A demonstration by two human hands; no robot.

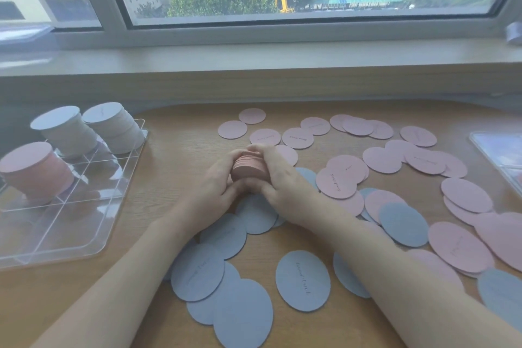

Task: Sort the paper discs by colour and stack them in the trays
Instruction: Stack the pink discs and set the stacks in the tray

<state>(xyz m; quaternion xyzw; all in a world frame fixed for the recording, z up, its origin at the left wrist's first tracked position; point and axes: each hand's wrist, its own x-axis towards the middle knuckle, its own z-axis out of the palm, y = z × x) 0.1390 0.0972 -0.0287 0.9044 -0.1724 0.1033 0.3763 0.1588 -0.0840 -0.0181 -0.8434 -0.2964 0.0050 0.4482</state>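
Gripping a pink stack between them, left hand and right hand press together at mid-tabletop. Loose pink discs lie toward the right edge, blue discs near the front. Tray at left edge holds three stacks.

Pink disc stack upright; loose discs perhaps overlapping.

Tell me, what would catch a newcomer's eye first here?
Probably the two hands, left hand and right hand, squeezing a small stack of pink discs at the middle of the wooden table. Around them lie loose pink discs to the right and blue discs nearer the person. On the left, a clear tray already holds tall stacks.
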